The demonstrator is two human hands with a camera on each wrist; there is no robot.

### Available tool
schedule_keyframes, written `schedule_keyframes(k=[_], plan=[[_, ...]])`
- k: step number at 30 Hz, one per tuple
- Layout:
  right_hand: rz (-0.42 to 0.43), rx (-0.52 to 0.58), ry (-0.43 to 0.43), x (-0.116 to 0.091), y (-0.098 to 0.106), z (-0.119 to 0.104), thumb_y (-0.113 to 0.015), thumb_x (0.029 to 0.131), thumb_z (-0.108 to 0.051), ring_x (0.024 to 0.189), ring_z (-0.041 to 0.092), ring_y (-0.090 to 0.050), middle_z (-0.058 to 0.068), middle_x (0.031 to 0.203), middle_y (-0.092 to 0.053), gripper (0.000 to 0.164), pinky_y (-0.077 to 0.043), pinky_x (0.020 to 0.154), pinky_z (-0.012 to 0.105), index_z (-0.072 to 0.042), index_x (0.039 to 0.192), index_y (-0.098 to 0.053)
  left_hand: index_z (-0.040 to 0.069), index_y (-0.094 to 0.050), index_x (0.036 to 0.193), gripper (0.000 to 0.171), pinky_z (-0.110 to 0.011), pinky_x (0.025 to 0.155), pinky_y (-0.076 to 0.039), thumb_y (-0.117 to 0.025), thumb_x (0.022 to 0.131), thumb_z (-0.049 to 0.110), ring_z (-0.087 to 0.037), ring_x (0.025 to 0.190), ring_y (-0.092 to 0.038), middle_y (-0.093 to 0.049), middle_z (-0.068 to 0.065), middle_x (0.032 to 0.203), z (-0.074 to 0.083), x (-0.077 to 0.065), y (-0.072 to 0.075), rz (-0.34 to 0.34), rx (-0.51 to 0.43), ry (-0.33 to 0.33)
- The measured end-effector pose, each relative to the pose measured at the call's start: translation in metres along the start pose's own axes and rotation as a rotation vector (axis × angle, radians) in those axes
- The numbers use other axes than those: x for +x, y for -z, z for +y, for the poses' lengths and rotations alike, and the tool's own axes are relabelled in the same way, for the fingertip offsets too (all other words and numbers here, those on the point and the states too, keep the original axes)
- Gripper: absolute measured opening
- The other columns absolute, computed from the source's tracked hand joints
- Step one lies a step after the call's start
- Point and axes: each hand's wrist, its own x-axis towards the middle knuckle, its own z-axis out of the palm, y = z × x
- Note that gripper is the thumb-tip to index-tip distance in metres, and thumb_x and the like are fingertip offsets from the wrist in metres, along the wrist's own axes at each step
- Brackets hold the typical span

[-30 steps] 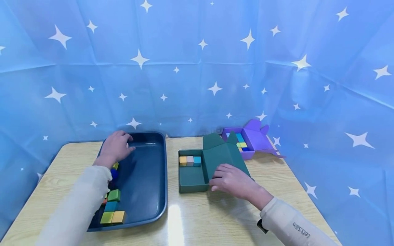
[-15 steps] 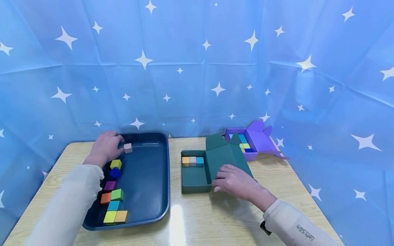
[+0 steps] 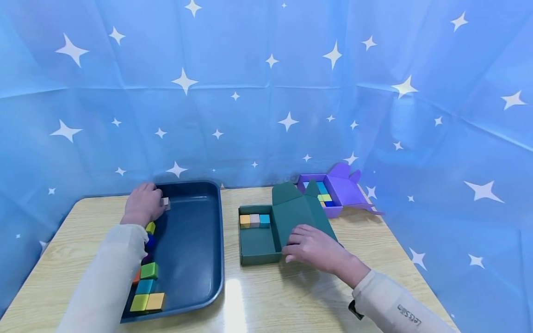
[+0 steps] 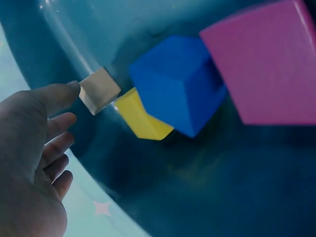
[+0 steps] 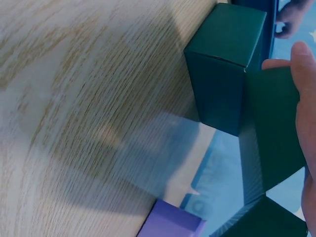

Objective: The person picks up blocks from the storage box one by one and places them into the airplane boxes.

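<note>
Closest to us, a yellow block (image 3: 139, 303) and a tan block (image 3: 155, 301) sit side by side at the near end of the dark blue tray (image 3: 191, 252), a teal block (image 3: 145, 286) just beyond. Over to the right, there's the right hand (image 3: 310, 245), thumb and fingers pinching the edge of the green lid (image 3: 293, 212), which lies folded open beside the green box (image 3: 258, 259). Inside that box, three cubes (image 3: 255, 220) line up by the far wall. And at the tray's far left corner, the left hand (image 3: 143, 204): fingers loosely bent, grasping nothing, one fingertip right at the pale block (image 4: 100, 91) on the tray floor, though touching or barely apart I can't tell. Farther back, the purple box (image 3: 333, 212) stands open with coloured blocks (image 3: 324, 195) inside, a starry blue curtain (image 3: 250, 106) behind everything.
</note>
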Motion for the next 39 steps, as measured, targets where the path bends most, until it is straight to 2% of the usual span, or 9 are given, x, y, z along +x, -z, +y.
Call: schedule_keyframes(k=[6, 18, 27, 34, 39], plan=[[-0.006, 0.001, -0.004, 0.002, 0.001, -0.002, -0.050, 0.098, -0.044, 0.086, 0.006, -0.060, -0.013, 0.088, -0.069, 0.031, -0.052, 0.091, 0.026, -0.024, 0.097, -0.075, -0.007, -0.066, 0.096, 0.033, -0.053, 0.089, -0.045, -0.067, 0.088, 0.025, -0.037, 0.093, -0.046, -0.056, -0.024, 0.101, -0.003, -0.003, -0.006, 0.000, 0.008, 0.023], [0.012, 0.000, 0.008, 0.003, -0.003, -0.004, -0.052, 0.097, -0.044, 0.085, 0.006, -0.060, -0.013, 0.087, -0.069, 0.030, -0.052, 0.091, 0.027, -0.024, 0.096, -0.074, -0.009, -0.067, 0.098, 0.032, -0.055, 0.094, -0.040, -0.064, 0.090, 0.022, -0.041, 0.099, -0.040, -0.051, -0.026, 0.105, -0.004, -0.007, -0.014, 0.002, 0.062, 0.050], [0.009, 0.000, 0.006, 0.003, -0.003, -0.004, -0.052, 0.097, -0.043, 0.085, 0.006, -0.061, -0.013, 0.086, -0.069, 0.029, -0.052, 0.092, 0.027, -0.024, 0.096, -0.074, -0.007, -0.067, 0.095, 0.021, -0.056, 0.096, -0.040, -0.063, 0.089, 0.013, -0.041, 0.100, -0.040, -0.052, -0.026, 0.104, -0.004, -0.006, -0.019, 0.014, 0.072, 0.050], [0.007, -0.004, 0.011, 0.003, -0.002, -0.003, -0.053, 0.097, -0.043, 0.085, 0.007, -0.061, -0.013, 0.086, -0.069, 0.029, -0.052, 0.092, 0.028, -0.024, 0.095, -0.075, -0.002, -0.065, 0.082, 0.036, -0.054, 0.093, -0.041, -0.070, 0.087, 0.033, -0.039, 0.100, -0.043, -0.053, -0.023, 0.102, -0.005, -0.005, -0.015, 0.046, 0.048, -0.003], [0.003, -0.021, 0.009, 0.002, -0.001, -0.001, -0.052, 0.098, -0.043, 0.086, 0.007, -0.062, -0.013, 0.087, -0.070, 0.029, -0.052, 0.093, 0.028, -0.024, 0.095, -0.075, 0.003, -0.060, 0.079, 0.036, -0.055, 0.097, -0.040, -0.070, 0.085, 0.036, -0.039, 0.107, -0.043, -0.053, -0.022, 0.108, 0.003, -0.002, -0.007, 0.083, 0.013, -0.047]])
